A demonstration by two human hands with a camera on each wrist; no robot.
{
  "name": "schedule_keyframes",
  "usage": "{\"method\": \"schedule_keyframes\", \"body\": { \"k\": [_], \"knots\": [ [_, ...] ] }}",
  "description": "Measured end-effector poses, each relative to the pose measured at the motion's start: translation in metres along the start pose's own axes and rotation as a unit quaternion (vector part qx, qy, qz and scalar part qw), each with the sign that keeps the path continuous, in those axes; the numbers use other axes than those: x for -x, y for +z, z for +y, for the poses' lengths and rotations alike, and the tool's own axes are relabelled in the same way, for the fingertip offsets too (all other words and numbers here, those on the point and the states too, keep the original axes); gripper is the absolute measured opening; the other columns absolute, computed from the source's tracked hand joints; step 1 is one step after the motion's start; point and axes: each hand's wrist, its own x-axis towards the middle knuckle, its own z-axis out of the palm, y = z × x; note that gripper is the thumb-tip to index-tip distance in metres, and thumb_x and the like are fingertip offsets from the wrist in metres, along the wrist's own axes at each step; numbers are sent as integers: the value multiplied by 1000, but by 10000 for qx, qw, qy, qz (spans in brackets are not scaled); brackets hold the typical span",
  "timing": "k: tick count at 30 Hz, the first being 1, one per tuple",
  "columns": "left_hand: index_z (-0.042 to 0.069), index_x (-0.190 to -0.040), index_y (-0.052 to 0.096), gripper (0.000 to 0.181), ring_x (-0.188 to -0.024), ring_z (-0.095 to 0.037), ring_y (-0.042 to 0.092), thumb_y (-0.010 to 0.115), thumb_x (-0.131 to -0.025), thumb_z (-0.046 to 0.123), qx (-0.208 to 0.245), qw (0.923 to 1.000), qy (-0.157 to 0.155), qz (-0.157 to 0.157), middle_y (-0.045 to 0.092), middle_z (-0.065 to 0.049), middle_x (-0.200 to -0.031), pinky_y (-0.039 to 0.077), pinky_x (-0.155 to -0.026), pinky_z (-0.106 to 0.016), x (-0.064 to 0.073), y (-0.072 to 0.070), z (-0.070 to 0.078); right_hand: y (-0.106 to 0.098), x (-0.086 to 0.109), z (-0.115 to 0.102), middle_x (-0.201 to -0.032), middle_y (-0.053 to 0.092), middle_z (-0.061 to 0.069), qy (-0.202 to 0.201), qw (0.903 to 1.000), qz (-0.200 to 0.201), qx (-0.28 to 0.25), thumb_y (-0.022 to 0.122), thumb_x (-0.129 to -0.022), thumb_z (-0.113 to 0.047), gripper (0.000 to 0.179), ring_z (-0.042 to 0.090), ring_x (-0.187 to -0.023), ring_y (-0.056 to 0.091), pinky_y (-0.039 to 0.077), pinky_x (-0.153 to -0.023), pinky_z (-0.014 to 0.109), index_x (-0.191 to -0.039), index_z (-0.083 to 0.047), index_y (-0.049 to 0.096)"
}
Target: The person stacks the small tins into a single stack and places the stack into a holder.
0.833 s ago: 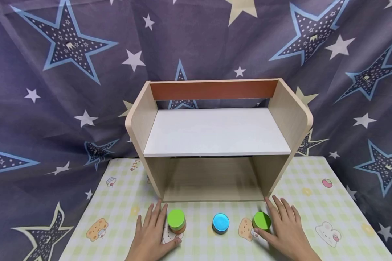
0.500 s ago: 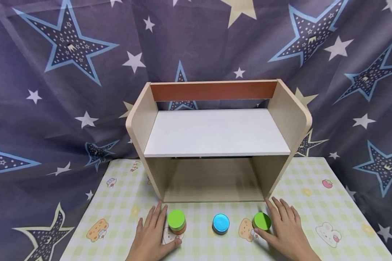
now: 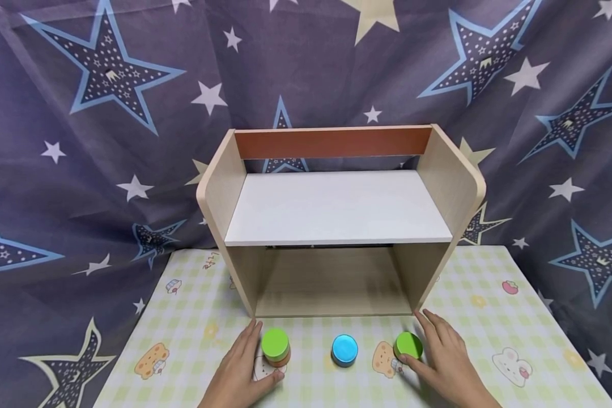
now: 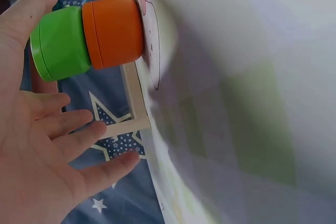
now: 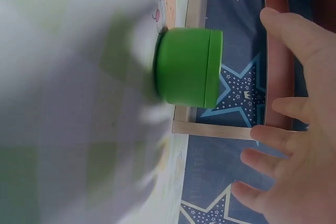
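My left hand (image 3: pixel 239 365) lies beside a stack of two small round tubs, a green tub (image 3: pixel 275 342) on top of an orange tub (image 4: pixel 114 31). In the left wrist view the thumb and fingers stand apart around the stack, without gripping it. On the other side, my right hand (image 3: pixel 446 362) is next to a single green tub (image 3: pixel 408 345); its thumb tip overlaps the tub's near edge in the head view. The right wrist view shows a gap between that palm and the tub. Between the hands stands a blue-topped tub (image 3: pixel 344 349).
Behind the tubs stands a wooden two-level shelf (image 3: pixel 339 209) with a white upper board and a reddish back rail. A checked cloth (image 3: pixel 178 317) with cartoon prints covers the table. A dark star-patterned curtain (image 3: pixel 148 141) hangs behind and at both sides.
The fingers of my left hand have drawn closer together and back a little. My right fingers have also come closer together. The tubs have stayed in place.
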Motion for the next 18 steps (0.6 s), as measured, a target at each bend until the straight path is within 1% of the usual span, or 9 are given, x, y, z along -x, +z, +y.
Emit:
{"method": "schedule_keyframes", "body": {
  "k": [5,8,10,13,16,18],
  "knots": [
    [9,-159,25,110,-144,-36,31,78,-78,62,645,9973,-248,-228,27,-15,-161,37,-108,-60,-2,0,2,0,-1,0,-138,48,25,-69,9995,74,-315,93,-68,-32,99,39,-126,44,36,-93,62,-149,-3,43],
    [9,-159,24,108,-143,-40,32,80,-80,57,1042,9938,-291,-272,29,-18,-159,35,-108,-63,-2,2,2,0,0,1,-138,49,24,-85,9990,49,-434,94,-68,-29,100,39,-126,45,38,-93,60,-149,-3,43],
    [9,-159,24,107,-142,-40,33,81,-80,54,1183,9922,-320,-246,31,-18,-158,35,-108,-63,-2,4,2,1,1,1,-138,49,22,-45,9989,-11,-474,94,-68,-28,100,37,-126,45,39,-94,55,-150,-4,42],
    [9,-158,25,104,-140,-41,36,82,-81,49,1270,9910,-363,-199,34,-19,-156,36,-106,-64,-1,6,2,3,2,2,-139,50,18,47,9985,-122,-527,95,-68,-26,99,34,-126,46,38,-98,44,-150,-5,42],
    [6,-157,26,101,-138,-43,38,83,-83,44,1386,9894,-363,-219,35,-21,-154,38,-105,-64,-1,8,2,5,4,2,-139,51,15,138,9977,-197,-634,95,-68,-23,99,32,-126,47,39,-98,40,-149,-6,42],
    [3,-157,25,100,-137,-44,39,83,-84,39,1556,9868,-347,-295,34,-23,-154,42,-104,-59,-2,8,2,6,4,2,-139,51,13,197,9970,-244,-701,95,-68,-21,99,31,-126,48,40,-99,36,-150,-7,41]
  ]
}}
